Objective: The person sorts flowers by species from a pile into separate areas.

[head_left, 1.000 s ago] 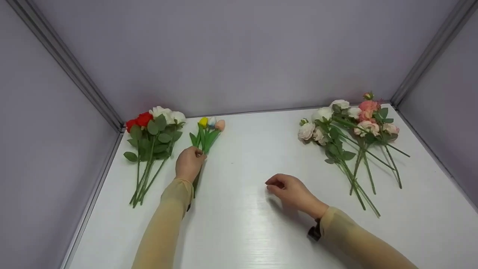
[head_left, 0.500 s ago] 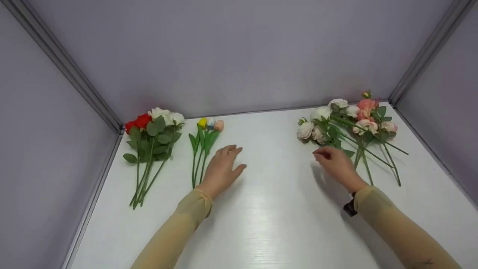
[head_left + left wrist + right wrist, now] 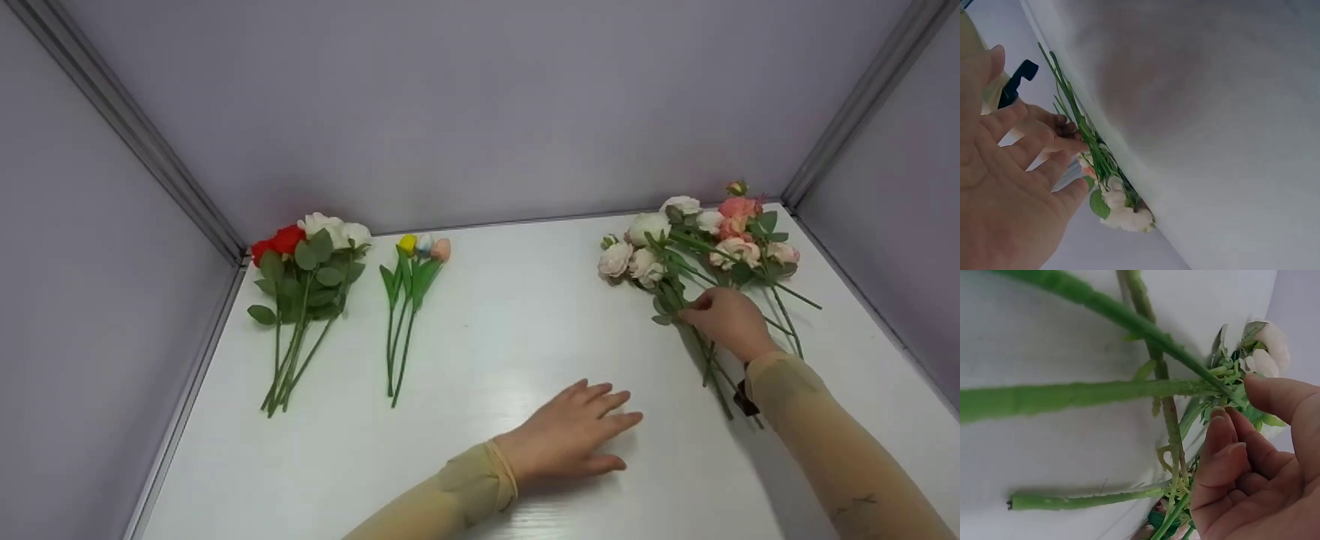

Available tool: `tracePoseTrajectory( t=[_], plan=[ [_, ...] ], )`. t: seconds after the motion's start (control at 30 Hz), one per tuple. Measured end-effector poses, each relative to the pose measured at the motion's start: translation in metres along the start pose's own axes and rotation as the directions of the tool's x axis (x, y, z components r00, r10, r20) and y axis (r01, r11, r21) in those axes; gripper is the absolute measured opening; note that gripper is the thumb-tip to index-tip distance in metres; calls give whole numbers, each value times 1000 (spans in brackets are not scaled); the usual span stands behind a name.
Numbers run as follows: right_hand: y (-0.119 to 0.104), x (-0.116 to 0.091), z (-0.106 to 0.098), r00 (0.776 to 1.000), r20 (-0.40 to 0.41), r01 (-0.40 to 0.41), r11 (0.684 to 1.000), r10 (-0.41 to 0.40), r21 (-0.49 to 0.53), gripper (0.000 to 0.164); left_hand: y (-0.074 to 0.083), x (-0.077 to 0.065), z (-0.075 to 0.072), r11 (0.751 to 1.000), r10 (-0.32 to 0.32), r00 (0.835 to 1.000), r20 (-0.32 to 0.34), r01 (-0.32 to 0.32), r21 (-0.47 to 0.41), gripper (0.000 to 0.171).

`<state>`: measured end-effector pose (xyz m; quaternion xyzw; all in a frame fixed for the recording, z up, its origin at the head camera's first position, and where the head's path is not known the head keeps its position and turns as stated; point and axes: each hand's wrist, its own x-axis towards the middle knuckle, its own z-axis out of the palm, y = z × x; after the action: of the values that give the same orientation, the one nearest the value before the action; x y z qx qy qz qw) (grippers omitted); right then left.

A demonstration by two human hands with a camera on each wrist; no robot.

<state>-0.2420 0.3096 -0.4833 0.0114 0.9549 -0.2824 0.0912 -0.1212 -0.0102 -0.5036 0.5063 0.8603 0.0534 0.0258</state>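
Note:
My right hand (image 3: 727, 322) pinches green stems (image 3: 1196, 387) of the white flowers (image 3: 637, 244) just below their leaves. Thumb and fingers close on them in the right wrist view, while the stem ends reach toward the table's front. With fingers spread, my left hand (image 3: 566, 435) is over the middle front of the table, holding nothing. Three tulips (image 3: 405, 300), yellow, white-blue and peach, lie with stems side by side at the left.
Red roses (image 3: 281, 241) and white roses (image 3: 330, 231) lie in a leafy bunch at the far left. Pink and coral flowers (image 3: 739, 225) with crossing stems lie beside the white ones at the right. Pale panels (image 3: 480, 112) border the white table (image 3: 487, 300).
My left hand has let go of the tulips and moved right and toward the front, fingers spreading. My right hand has moved right to the white flowers and taken hold of their stems.

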Motion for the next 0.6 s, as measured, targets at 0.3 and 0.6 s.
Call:
tracePoseTrajectory(
  t=[0.3,0.6],
  plan=[
    [3,1,-3,998,-9,-60,998,60,-11,28,11,6,7,1000,30,1000,-4,-30,-9,63],
    [10,-12,-10,997,-73,-13,999,16,44,29,2,0,6,997,3,999,-41,-6,-81,58]
  ],
)
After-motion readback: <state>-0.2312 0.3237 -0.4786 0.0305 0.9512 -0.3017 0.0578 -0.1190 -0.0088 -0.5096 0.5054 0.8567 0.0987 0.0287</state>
